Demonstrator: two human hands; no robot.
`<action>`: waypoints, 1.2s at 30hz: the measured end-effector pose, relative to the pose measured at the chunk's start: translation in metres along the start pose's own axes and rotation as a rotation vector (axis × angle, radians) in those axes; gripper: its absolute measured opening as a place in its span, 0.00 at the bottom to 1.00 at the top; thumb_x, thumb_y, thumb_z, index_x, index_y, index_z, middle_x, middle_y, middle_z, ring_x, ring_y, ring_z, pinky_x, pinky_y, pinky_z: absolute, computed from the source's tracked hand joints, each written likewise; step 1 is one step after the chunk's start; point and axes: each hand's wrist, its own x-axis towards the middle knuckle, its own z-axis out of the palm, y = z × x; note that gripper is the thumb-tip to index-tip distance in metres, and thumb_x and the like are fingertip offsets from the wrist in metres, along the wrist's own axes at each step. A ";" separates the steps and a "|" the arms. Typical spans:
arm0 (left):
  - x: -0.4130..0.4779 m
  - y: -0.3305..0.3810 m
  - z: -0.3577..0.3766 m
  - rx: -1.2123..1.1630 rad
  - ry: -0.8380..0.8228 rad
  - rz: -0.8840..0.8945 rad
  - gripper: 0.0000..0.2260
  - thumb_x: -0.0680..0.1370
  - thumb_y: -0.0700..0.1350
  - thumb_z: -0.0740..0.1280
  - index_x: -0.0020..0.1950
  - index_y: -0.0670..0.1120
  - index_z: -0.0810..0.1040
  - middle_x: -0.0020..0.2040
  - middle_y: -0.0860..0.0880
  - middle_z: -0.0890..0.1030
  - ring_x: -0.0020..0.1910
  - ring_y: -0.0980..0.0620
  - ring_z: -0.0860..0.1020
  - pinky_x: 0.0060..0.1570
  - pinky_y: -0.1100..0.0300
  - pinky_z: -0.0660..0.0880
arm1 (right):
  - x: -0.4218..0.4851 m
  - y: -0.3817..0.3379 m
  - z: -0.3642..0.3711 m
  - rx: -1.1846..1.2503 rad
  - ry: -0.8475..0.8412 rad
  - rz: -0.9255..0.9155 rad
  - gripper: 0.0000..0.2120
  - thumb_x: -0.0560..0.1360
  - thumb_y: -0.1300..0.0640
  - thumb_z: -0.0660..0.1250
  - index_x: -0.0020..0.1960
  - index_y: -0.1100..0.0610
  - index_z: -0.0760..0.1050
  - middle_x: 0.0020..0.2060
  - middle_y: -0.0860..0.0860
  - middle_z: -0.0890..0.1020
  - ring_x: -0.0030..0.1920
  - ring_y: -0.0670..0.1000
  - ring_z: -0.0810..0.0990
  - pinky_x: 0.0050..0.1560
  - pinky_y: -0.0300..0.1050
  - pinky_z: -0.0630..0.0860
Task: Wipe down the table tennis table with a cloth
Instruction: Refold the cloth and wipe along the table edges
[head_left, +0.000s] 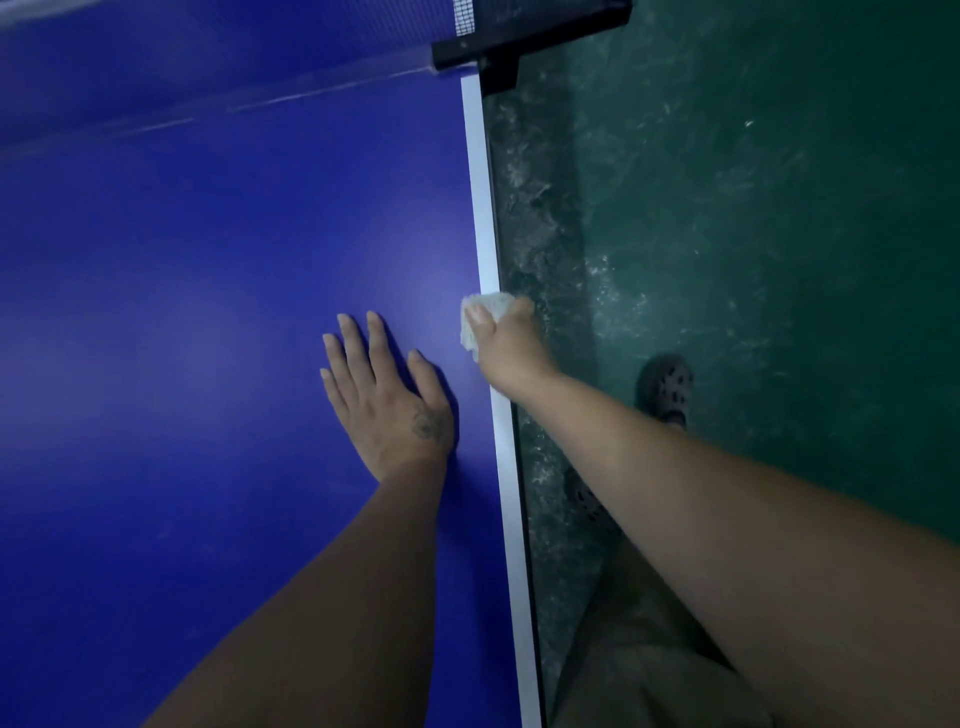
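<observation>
both hands work the right side of the table: the right hand (511, 345) grasps a small white cloth (485, 312), thumb on top and fingers curled round it, and presses it down at the rim; the left hand (384, 400) lies flat on the blue table (182, 286), fingers straight and spread, holding nothing, just beside the right. the cloth sits partly on the blue and partly on the white edge line (480, 208), well short of the net (464, 18) and its black clamp (524, 41) at the far end. beyond the rim lies a scuffed green floor (779, 208), where a dark perforated shoe (667, 387) shows. the step in hand looks to be a pass along the edge. done well, it calls for the cloth kept flat under even pressure and drawn one way along the line in overlapping strokes, so grime goes off the rim and not back onto the blue. the braced left palm steadies the reach but may leave marks, so that patch likely needs a pass too. how much of the surface is already clean cannot be told.
</observation>
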 end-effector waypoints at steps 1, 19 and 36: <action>0.000 0.000 -0.001 0.003 -0.004 0.003 0.29 0.87 0.55 0.53 0.88 0.49 0.61 0.89 0.48 0.56 0.89 0.47 0.51 0.87 0.44 0.48 | -0.014 0.010 0.003 -0.014 -0.008 -0.009 0.27 0.88 0.43 0.57 0.72 0.65 0.69 0.67 0.64 0.78 0.57 0.59 0.81 0.63 0.60 0.79; 0.066 0.047 -0.005 -0.379 0.082 -0.107 0.22 0.85 0.49 0.66 0.79 0.44 0.74 0.81 0.47 0.73 0.85 0.49 0.65 0.83 0.42 0.63 | -0.008 -0.005 -0.013 -0.076 -0.059 -0.015 0.34 0.87 0.38 0.55 0.85 0.54 0.51 0.80 0.56 0.67 0.69 0.63 0.77 0.57 0.47 0.66; 0.209 0.123 0.035 0.027 0.055 -0.101 0.32 0.87 0.63 0.54 0.88 0.49 0.60 0.89 0.48 0.56 0.89 0.47 0.51 0.87 0.45 0.47 | 0.059 -0.077 -0.029 0.008 0.003 -0.016 0.34 0.88 0.42 0.56 0.86 0.56 0.48 0.83 0.57 0.62 0.79 0.59 0.68 0.73 0.51 0.68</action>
